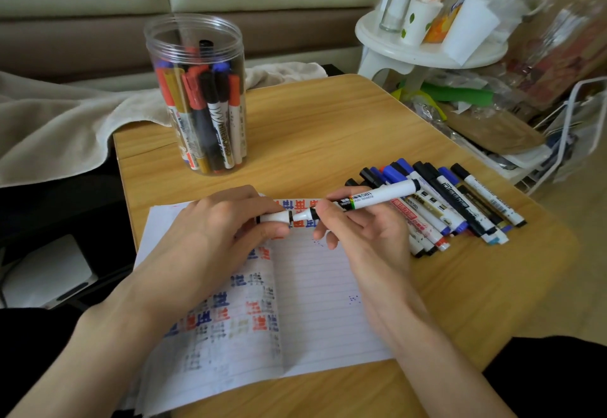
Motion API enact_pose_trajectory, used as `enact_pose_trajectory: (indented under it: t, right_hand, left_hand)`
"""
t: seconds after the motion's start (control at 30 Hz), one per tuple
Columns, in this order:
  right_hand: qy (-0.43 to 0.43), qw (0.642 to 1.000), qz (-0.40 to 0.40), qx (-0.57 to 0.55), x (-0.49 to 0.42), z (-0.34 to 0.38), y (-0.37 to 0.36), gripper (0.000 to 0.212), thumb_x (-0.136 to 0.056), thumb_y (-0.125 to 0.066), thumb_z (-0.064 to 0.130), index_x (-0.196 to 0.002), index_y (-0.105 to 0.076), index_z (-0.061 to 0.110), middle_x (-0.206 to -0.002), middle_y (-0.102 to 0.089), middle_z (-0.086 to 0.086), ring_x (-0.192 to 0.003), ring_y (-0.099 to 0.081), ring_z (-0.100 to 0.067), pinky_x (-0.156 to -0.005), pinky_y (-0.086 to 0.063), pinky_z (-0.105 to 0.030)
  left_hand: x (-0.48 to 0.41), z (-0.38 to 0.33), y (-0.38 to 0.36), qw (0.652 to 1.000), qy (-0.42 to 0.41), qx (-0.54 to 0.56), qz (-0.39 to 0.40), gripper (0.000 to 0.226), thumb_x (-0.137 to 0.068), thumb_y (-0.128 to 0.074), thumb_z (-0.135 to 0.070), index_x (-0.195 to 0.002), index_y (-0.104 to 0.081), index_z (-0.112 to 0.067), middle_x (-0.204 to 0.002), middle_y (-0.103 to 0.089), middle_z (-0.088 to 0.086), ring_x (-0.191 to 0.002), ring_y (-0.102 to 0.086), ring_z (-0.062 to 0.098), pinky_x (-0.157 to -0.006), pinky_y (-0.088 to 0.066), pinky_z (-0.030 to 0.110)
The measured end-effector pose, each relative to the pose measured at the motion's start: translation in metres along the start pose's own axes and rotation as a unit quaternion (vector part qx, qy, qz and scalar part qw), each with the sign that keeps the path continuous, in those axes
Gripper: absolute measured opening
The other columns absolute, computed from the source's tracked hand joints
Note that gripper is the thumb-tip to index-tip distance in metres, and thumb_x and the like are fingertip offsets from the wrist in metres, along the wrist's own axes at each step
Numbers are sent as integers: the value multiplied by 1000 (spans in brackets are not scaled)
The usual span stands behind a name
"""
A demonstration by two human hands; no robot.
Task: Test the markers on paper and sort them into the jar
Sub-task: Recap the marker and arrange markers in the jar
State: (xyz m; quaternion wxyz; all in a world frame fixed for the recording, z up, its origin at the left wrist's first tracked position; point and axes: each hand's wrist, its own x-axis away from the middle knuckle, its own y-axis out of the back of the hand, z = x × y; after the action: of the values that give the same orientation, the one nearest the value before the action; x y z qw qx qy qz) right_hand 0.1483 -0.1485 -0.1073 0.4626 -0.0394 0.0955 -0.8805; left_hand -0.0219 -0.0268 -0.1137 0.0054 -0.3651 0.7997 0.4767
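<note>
My right hand (358,224) grips a white whiteboard marker (377,196) by its barrel, held level above the notebook (322,302). My left hand (223,220) pinches the marker's white cap (276,217) at the tip end. The open lined notebook lies on the wooden table (328,128), its left page covered in red, blue and black test marks. A clear plastic jar (197,92) with several markers standing inside sits at the back left of the table. A pile of several loose markers (460,207) lies on the table to the right of the notebook.
A beige blanket (59,122) drapes over a sofa behind the table's left edge. A white stool (427,46) with cups and bottles stands at the back right, with bags and a white wire rack (574,135) beside it.
</note>
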Motion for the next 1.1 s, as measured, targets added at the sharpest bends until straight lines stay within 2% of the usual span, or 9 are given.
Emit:
enact_pose_trajectory:
  t: [0.37,0.43,0.5,0.53,0.63,0.73,0.83,1.03,1.1]
  right_hand:
    - [12,997,66,41,3,-1,-1,20,-87,-81,11,-104,-74,2,-78,-75,-5,-69,-68,-11,-68,-52,-18]
    - [-8,995,72,71,0,2,3,24,-88,-82,28,-101,-78,8,-74,-70,0,-70,-63,-10,-72,-51,-23]
    - [-30,992,75,96,-5,5,10,41,-86,-77,54,-99,-79,15,-67,-62,-1,-66,-55,-15,-72,-47,-31]
    - [-35,993,73,87,-8,7,13,42,-83,-73,56,-100,-80,19,-65,-59,-2,-64,-51,-17,-70,-45,-31]
    - [-40,996,61,54,-14,18,25,22,-84,-84,36,-96,-79,18,-65,-56,-7,-64,-48,-20,-65,-42,-32]
    - [-30,986,108,122,-17,27,41,20,-81,-82,24,-98,-82,14,-78,-72,-11,-69,-63,-24,-63,-51,-31]
    - [26,965,133,224,-20,26,44,22,-81,-80,22,-103,-81,19,-84,-79,-6,-67,-70,-18,-62,-56,-22]
    - [79,961,115,239,-16,12,43,22,-82,-79,23,-104,-80,24,-80,-79,1,-63,-68,-9,-63,-57,-21]
    - [85,955,122,257,-16,12,46,21,-84,-78,25,-105,-80,22,-82,-79,5,-66,-70,-7,-64,-59,-24]
  left_hand:
    - [-1,-2,-7,999,-16,32,-14,23,-97,-53,-52,-104,-68,-35,-88,-64,-18,-77,-56,2,-66,-46,28]
    - [-1,-1,-5,999,-13,35,-22,26,-97,-53,-54,-104,-68,-35,-86,-65,-18,-77,-58,4,-67,-45,28]
    - [-2,-1,-3,999,-12,36,-33,24,-96,-56,-53,-103,-69,-33,-87,-66,-18,-76,-58,5,-69,-45,29]
    - [-2,-1,-2,999,-12,35,-40,23,-95,-57,-51,-104,-68,-33,-90,-66,-18,-77,-58,4,-70,-45,28]
    - [-2,1,0,998,-8,18,-53,24,-95,-55,-54,-108,-64,-36,-98,-67,-18,-82,-60,3,-73,-47,30]
    - [-1,4,0,999,-4,1,-41,25,-97,-51,-56,-109,-63,-37,-99,-68,-17,-85,-62,5,-73,-53,39]
    - [0,4,-2,999,-13,-3,-39,25,-99,-49,-53,-108,-63,-35,-101,-68,-14,-91,-64,9,-76,-53,41]
    - [0,5,-11,998,-28,-16,-56,33,-99,-51,-43,-108,-73,-20,-100,-69,-9,-91,-65,17,-75,-49,38]
    - [1,6,-13,999,-24,-14,-41,33,-99,-51,-44,-111,-72,-22,-103,-68,-12,-94,-65,15,-77,-51,40]
